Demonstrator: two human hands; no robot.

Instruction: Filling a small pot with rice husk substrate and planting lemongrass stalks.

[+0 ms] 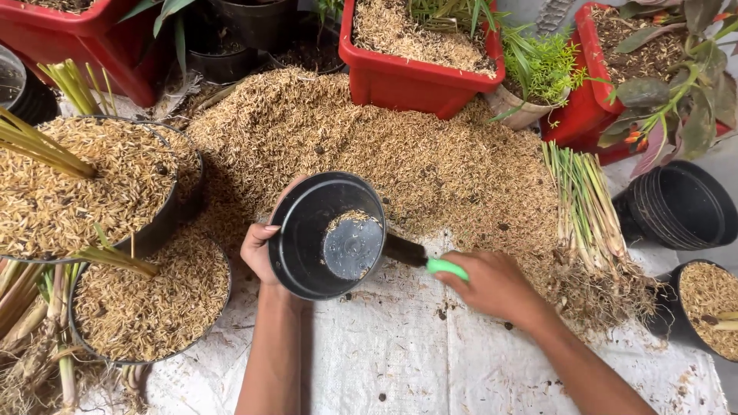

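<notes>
**potfan:** Progress check from the head view: left hand (260,250) is wrapped around the rim of a black pot (327,234), tipped toward the camera. Right hand (492,284) has its fingers closed on the green handle of a small scoop (400,252), whose blade reaches into the pot's mouth. Only a thin scatter of husk sits inside, and the bottom shows bare, so I'd say this one's barely started.

**huskmate:** Yeah, and look left: two filled pots (146,296) already brimming with husk and planted with stalks. So a good chunk looks done.

**potfan:** Still plenty left, I'd guess. Big husk pile (369,138) on the white sheet (400,346), a bundle of stalks (584,207) lying just right of it, and a stack of empty black pots (680,204) at the far right.

**huskmate:** Somewhere mid-job, then.
</notes>
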